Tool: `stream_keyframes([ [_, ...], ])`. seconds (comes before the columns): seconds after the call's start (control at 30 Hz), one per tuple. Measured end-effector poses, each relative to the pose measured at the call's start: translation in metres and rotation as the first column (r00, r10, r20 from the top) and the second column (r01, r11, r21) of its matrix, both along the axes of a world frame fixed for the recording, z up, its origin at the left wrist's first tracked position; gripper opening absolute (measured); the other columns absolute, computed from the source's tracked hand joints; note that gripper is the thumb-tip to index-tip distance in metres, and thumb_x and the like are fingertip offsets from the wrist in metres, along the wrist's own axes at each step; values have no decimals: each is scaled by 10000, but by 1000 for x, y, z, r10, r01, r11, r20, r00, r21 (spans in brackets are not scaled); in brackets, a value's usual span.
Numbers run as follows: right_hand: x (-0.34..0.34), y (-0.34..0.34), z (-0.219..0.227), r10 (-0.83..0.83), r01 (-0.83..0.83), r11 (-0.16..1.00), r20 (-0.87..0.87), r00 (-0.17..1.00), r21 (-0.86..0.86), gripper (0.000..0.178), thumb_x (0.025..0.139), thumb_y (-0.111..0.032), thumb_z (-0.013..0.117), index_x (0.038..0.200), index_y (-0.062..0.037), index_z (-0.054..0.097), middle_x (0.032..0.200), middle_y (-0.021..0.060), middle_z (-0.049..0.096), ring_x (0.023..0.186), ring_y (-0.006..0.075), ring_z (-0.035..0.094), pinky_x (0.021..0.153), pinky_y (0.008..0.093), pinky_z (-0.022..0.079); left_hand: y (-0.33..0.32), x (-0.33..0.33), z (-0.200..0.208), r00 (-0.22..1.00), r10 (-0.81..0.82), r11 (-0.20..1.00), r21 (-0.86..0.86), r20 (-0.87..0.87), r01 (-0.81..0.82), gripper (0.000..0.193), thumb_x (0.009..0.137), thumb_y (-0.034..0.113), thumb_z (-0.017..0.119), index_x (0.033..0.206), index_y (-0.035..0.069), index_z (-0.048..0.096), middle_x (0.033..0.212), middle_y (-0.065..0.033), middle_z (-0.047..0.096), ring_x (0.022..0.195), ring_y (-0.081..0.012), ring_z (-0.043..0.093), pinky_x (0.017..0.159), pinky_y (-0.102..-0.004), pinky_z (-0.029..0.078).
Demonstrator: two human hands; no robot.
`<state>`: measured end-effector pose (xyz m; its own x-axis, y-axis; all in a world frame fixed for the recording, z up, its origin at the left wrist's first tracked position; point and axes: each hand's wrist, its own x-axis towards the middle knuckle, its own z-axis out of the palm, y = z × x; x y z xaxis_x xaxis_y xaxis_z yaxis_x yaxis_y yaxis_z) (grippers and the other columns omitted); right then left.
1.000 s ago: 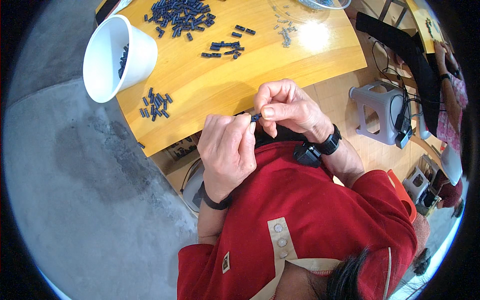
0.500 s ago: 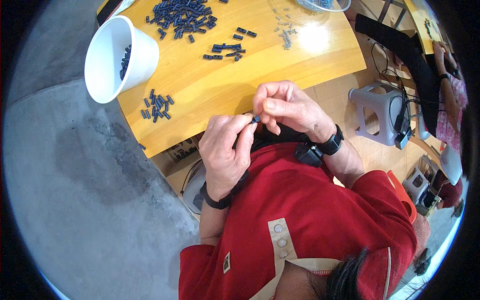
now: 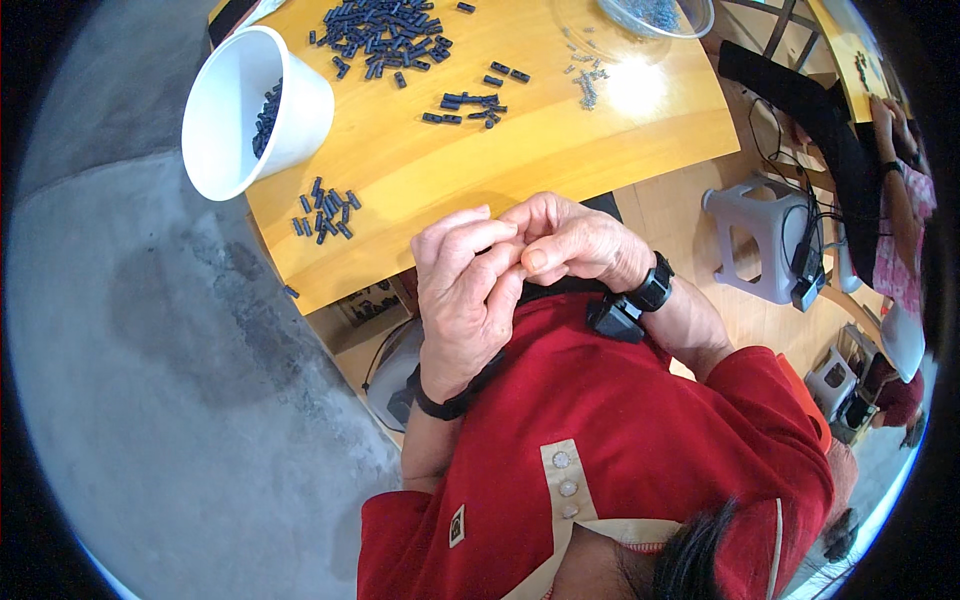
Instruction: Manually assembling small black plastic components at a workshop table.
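Observation:
Just off the near edge of the table, my left hand [image 3: 462,300] and my right hand [image 3: 588,245] meet with their fingertips pinched together. The small black cylindrical part in my left fingers is now covered by the fingers of both hands. What my right thumb and forefinger pinch, if anything, cannot be seen. Nearest to my left hand lies a small group of black cylindrical parts [image 3: 328,210] on the wooden table [image 3: 560,130]. A second loose cluster of black parts [image 3: 470,105] lies beyond my hands.
A white bucket [image 3: 305,120] with black parts inside leans tilted at the table's left edge. A large heap of black parts [image 3: 385,35] lies at the back. Small clear pieces [image 3: 588,85] lie near a transparent bowl [image 3: 690,22]. A grey stool [image 3: 755,240] with cables and another person's arm [image 3: 905,205] are at right.
My right hand has closed in on my left, and their fingertips now touch. The black part that showed between them is hidden. The whole view has shifted slightly.

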<state>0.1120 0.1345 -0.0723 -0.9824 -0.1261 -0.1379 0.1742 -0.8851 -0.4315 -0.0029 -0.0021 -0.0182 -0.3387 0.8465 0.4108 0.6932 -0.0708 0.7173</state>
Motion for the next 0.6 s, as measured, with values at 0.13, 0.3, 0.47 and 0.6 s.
stream_keyframes([
  [0.13,-4,-9,-1,-42,41,997,-4,999,-64,276,834,-221,791,988,-36,654,698,-72,550,515,-1,393,429,167,252,0,1,2,999,16,1000,-17,39,-15,210,753,16,751,940,52,662,1040,-77,657,1041,-323,593,931,-428,486],
  [0.3,-9,-17,1,-130,124,977,23,991,172,254,845,-227,783,974,-51,652,695,-86,547,513,0,389,435,166,255,0,-1,-4,999,31,1000,1,44,-31,200,759,47,762,928,51,655,1020,-71,658,1024,-316,604,920,-425,489],
  [0.47,-10,-4,23,-149,61,915,192,970,400,228,893,-315,740,882,-95,679,690,-65,578,524,9,447,443,166,321,-4,-10,-5,985,135,990,-26,-107,-138,229,736,30,768,930,54,649,1003,-77,650,996,-315,613,906,-413,480],
  [0.6,-7,-4,12,-142,74,957,231,962,280,302,937,-313,679,1003,-18,667,741,-15,617,540,29,464,456,173,327,-3,-11,-3,974,113,991,-46,-198,-124,300,722,7,740,990,73,621,1038,-63,624,1012,-301,596,891,-429,437],
])
